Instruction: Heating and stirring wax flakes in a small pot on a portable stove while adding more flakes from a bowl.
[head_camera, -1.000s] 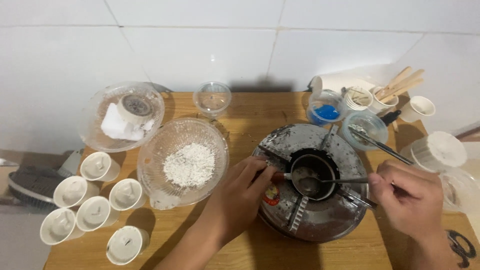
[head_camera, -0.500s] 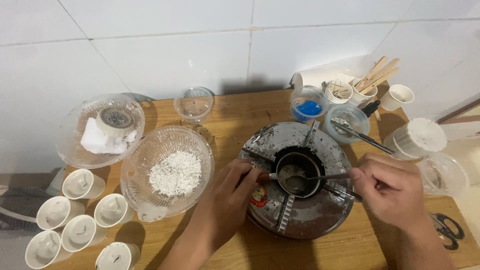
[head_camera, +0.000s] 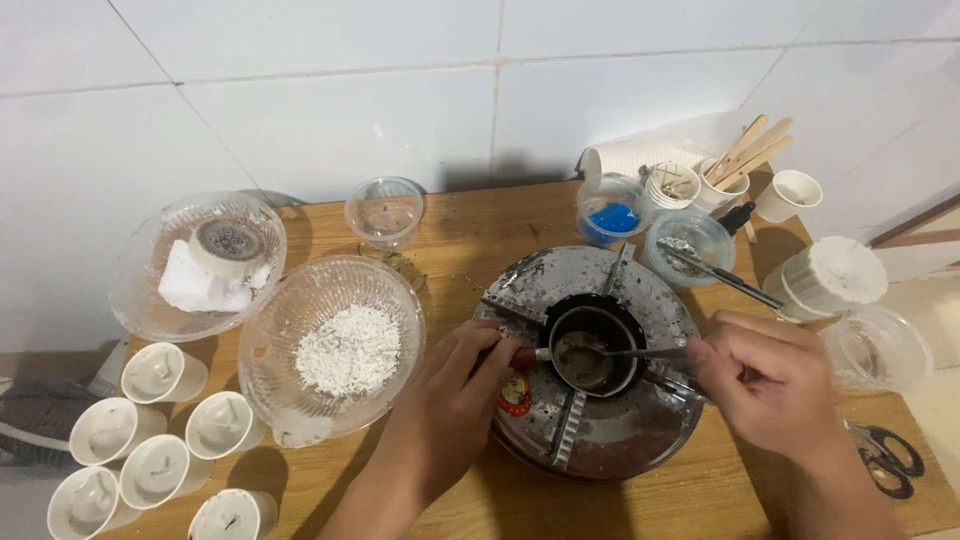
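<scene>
A small dark metal pot (head_camera: 592, 352) sits on a round, stained stove (head_camera: 590, 440) on the wooden table (head_camera: 470, 230). My left hand (head_camera: 450, 400) grips the pot's red-tipped handle at the stove's left side. My right hand (head_camera: 775, 385) pinches the end of a metal spoon (head_camera: 620, 353) whose bowl rests in the liquid inside the pot. A clear glass bowl of white flakes (head_camera: 345, 350) stands just left of my left hand.
Several white paper cups with set wax (head_camera: 160, 372) stand at the left front. Another glass bowl (head_camera: 195, 262) holds a white block. Behind the stove stand a tub of blue pigment (head_camera: 612, 215), a tub with tweezers (head_camera: 700, 255) and wooden sticks (head_camera: 745, 150). Scissors (head_camera: 885, 460) lie at right.
The view has shifted so everything sits further left in the frame. My right hand has moved the spoon slightly left in the pot. My left hand keeps its hold on the handle.
</scene>
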